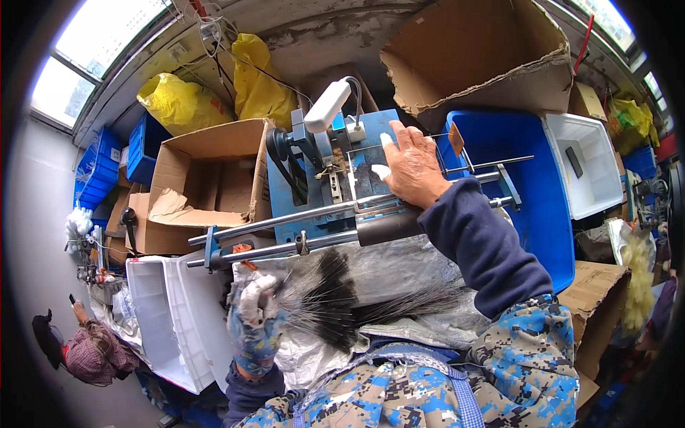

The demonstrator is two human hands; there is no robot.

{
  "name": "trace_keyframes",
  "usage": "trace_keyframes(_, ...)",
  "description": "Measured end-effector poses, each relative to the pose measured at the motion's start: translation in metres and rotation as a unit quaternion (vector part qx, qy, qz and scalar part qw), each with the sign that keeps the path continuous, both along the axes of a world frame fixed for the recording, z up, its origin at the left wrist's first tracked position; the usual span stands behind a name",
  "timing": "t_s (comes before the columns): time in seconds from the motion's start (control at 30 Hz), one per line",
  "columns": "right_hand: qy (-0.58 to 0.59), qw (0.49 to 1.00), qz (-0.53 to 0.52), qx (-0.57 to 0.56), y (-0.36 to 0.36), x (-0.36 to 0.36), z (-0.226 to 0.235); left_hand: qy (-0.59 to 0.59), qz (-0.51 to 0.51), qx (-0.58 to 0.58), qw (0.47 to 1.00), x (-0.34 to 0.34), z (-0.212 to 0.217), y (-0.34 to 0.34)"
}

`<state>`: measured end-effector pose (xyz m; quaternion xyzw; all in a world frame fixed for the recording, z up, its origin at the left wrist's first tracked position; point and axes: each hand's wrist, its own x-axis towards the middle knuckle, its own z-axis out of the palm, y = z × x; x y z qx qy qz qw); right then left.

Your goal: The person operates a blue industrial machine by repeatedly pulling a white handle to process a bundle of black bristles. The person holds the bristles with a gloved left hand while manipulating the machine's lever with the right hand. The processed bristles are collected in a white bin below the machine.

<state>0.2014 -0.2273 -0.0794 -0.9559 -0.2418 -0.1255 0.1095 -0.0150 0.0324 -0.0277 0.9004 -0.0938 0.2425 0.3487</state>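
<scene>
Wide fisheye view from the head, facing down, near the blue machine [369, 184]

Brt windows [61, 89] upper L & R, pale L wall [44, 185], stained back wall [335, 30].

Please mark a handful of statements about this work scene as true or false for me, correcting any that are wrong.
1. The right hand is at the machine's blue plate. True.
2. The left hand is over the blue plate. False: the left hand is beside a fan of thin wires.
3. White coverings show on two digits of the right hand. True.
4. The large tub right of the machine is red. False: the tub is blue.
</scene>
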Motion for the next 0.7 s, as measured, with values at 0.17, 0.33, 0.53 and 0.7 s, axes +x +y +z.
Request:
trace_keyframes(0.17,0.087,0.996,-0.031,0.005,0.003,-0.018,0.003,0.015,0.019,-0.288,0.957,0.003,0.017,-0.028)
trace_keyframes(0.33,0.077,0.996,-0.024,0.036,0.012,-0.019,-0.006,0.089,-0.032,-0.22,0.971,-0.007,0.005,-0.026)
trace_keyframes(0.53,0.102,0.992,-0.012,0.074,0.049,-0.025,-0.003,0.08,-0.016,-0.247,0.966,-0.015,0.016,-0.018)
trace_keyframes(0.7,0.109,0.991,0.014,0.08,0.075,-0.03,0.001,0.024,-0.03,-0.26,0.965,-0.003,0.031,-0.032)
